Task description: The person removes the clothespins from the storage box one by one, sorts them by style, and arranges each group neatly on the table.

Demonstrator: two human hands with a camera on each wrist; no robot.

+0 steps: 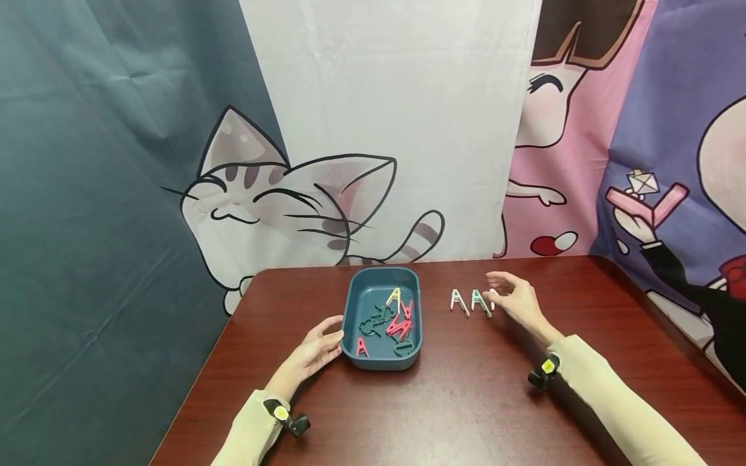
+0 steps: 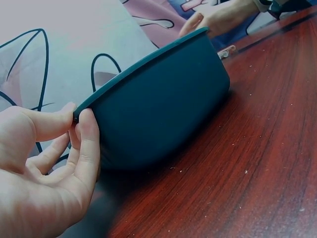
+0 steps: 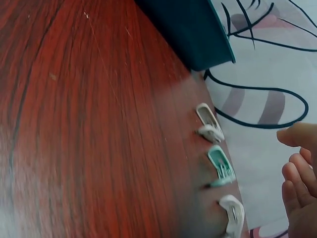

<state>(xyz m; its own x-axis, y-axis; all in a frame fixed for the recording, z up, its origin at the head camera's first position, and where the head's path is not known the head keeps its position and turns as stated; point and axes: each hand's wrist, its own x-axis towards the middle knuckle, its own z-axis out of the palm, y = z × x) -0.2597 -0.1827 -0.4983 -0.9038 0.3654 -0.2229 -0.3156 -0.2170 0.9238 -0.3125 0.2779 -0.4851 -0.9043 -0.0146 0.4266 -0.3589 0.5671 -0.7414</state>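
A blue plastic basin (image 1: pixel 383 364) stands on the table. At its left side my left hand (image 1: pixel 315 349) pinches the rim between thumb and fingers, plainest in the left wrist view. Inside lie several red clothespins (image 1: pixel 361 348), a yellow clothespin (image 1: pixel 394 296) and dark green clips (image 1: pixel 403 348). To the basin's right a white clothespin (image 3: pixel 210 121), a green clothespin (image 3: pixel 221 166) and a second white clothespin (image 3: pixel 233 215) stand in a row. My right hand (image 1: pixel 515 301) is just above the row's right end, fingers loosely bent, holding nothing; it partly hides the second white one.
The reddish-brown wooden table (image 1: pixel 454 414) ends at a printed cloth backdrop (image 1: pixel 396 97) showing a cartoon cat and figures. Each wrist wears a black strap (image 1: pixel 544 374) over a light sleeve (image 1: pixel 612 395).
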